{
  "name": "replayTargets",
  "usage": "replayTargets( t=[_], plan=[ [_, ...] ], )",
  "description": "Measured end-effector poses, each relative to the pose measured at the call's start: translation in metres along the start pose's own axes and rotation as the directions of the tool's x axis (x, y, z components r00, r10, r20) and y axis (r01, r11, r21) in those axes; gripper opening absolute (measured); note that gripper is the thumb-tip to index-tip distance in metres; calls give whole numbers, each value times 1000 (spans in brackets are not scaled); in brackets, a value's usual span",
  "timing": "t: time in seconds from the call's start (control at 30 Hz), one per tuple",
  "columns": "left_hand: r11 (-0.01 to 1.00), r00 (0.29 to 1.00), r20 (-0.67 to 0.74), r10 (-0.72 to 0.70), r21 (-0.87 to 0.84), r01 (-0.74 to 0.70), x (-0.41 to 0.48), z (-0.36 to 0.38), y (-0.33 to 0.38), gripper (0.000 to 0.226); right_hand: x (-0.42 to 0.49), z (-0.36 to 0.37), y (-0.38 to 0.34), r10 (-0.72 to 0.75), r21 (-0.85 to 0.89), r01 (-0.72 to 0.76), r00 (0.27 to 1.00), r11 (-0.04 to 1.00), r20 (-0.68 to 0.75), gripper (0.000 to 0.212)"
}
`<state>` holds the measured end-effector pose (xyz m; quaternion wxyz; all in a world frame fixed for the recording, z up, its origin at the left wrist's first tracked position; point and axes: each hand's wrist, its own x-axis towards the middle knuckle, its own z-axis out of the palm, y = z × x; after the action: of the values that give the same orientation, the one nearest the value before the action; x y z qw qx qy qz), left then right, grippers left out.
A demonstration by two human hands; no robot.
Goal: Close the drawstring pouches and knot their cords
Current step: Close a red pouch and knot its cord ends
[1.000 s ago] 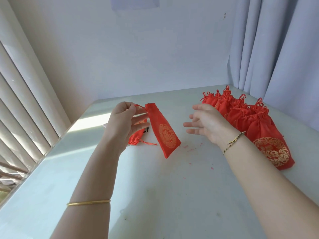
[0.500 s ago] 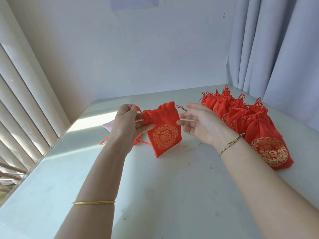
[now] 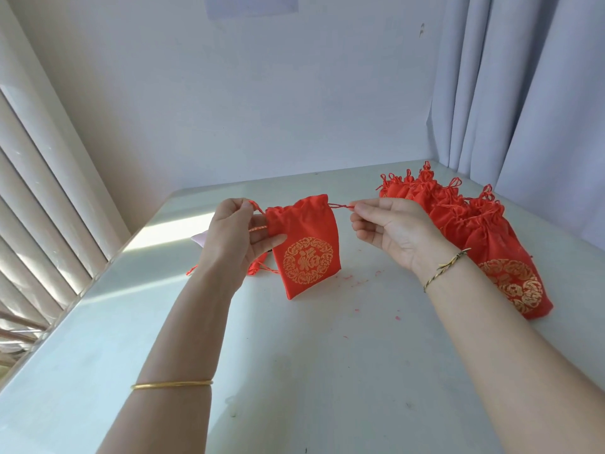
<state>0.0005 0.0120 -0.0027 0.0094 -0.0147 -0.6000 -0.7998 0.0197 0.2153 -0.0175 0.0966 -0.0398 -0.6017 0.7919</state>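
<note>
A red drawstring pouch (image 3: 306,250) with a gold round emblem hangs upright between my hands above the white table (image 3: 294,371). My left hand (image 3: 234,239) pinches the cord at the pouch's left top corner, thumb against the fabric. My right hand (image 3: 393,231) pinches the red cord (image 3: 340,207) coming out of the right top corner. The pouch mouth is partly gathered. Another red pouch (image 3: 257,265) lies on the table, mostly hidden behind my left hand.
A row of several knotted red pouches (image 3: 474,234) lies along the right side of the table, by the grey curtain (image 3: 523,93). Window blinds (image 3: 39,208) run along the left edge. Small red thread scraps (image 3: 363,281) dot the tabletop.
The pouch swung from slanted to upright and face-on. My right hand came in and took the right cord; both hands now pull the cords apart and the mouth has begun gathering.
</note>
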Motion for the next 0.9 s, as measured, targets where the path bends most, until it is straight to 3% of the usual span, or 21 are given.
replayTargets(
  t=[0.1, 0.2, 0.33, 0.47, 0.57, 0.67, 0.73, 0.9],
  plan=[
    [996, 998, -23, 51, 69, -49, 1, -3, -1, 14, 2, -3, 4, -144, -176, 128, 986, 976, -82, 14],
    [945, 980, -87, 176, 292, -144, 4, -12, -2, 17, 4, -6, 4, -322, -327, 262, 936, 908, -144, 22],
    [851, 952, -117, 285, 488, -195, 6, -21, -3, 25, 11, -12, 2, -439, -441, 310, 870, 842, -226, 32],
    [830, 908, -219, 356, 521, -200, 8, -28, 4, 28, 21, -26, 1, -460, -419, 308, 824, 854, -331, 41],
    [917, 920, -275, 280, 360, -171, 4, -25, 11, 27, 18, -18, -5, -457, -421, 300, 820, 856, -344, 40],
    [984, 980, -97, 174, -30, -178, -5, -19, 28, 37, 10, -4, -24, -463, -385, 339, 835, 859, -298, 39],
    [975, 985, 83, 150, -179, -133, -13, -12, 38, 40, 0, 4, -38, -435, -329, 354, 874, 876, -218, 35],
    [987, 935, 318, 155, 1, -163, -33, 17, 41, 26, -25, 35, -56, -385, -250, 382, 922, 890, 40, 31]
  ],
)
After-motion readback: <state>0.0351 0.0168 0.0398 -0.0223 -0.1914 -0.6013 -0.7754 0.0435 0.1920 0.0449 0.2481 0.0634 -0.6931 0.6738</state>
